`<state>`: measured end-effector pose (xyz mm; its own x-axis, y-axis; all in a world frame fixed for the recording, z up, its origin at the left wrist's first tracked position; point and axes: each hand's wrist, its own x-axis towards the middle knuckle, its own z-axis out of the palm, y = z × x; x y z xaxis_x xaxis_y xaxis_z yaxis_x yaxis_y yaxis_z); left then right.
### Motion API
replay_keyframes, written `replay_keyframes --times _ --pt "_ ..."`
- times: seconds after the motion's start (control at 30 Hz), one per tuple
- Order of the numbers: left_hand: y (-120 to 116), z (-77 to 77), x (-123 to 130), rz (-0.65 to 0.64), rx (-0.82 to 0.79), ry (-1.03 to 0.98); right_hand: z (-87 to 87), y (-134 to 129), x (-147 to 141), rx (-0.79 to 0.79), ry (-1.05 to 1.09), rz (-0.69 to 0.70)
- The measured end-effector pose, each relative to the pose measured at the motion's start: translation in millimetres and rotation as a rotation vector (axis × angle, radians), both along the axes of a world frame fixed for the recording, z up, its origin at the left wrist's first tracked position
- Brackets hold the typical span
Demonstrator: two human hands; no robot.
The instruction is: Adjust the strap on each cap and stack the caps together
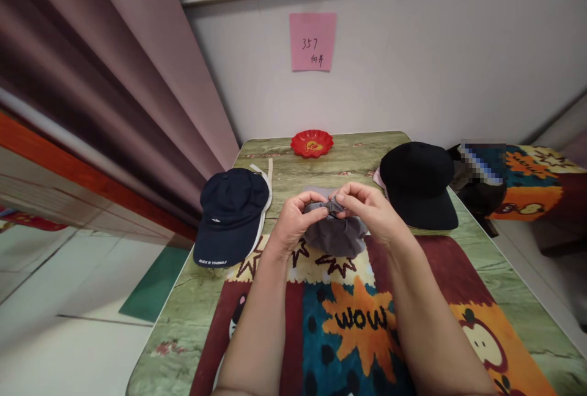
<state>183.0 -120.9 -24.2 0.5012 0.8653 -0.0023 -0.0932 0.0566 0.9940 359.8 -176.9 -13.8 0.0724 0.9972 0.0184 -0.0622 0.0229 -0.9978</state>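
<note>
Pinched a grey cap [334,241] by its strap [332,205] in left hand [292,220] and right hand [370,203], over the mat [454,267] at twelve o'clock. Had navy cap [232,212] at nine o'clock, black cap [417,175] at two, red dish [312,143] beyond, at twelve.

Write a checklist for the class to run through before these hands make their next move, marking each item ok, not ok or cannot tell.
1. Left hand gripping the grey cap: ok.
2. Right hand gripping it too: ok.
3. Grey cap's band fastened: cannot tell, partly hidden by the grip.
4. Navy cap resting on the table: ok, left side.
5. Red dish away from both hands: ok, near the wall.
</note>
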Motion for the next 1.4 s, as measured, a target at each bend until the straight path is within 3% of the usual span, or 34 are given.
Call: replay_keyframes --times 0.3,0.6,0.93,1.4 --pt "-0.3 -1.3 3.4 0.018 0.003 -0.058 -2.9 0.9 -1.9 0.069 -0.317 -0.105" --pt "-1.1 -3.8 4.4 0.029 0.029 -0.032 -2.9 1.6 -1.8 0.068 -0.352 -0.151" --pt "-2.0 -0.8 6.5 0.068 0.258 0.095 -2.7 2.7 -2.0 0.035 -0.357 -0.172" --pt "-2.9 -0.1 8.3 0.049 0.452 0.187 -4.9 0.2 12.9 -0.027 -0.247 0.006"
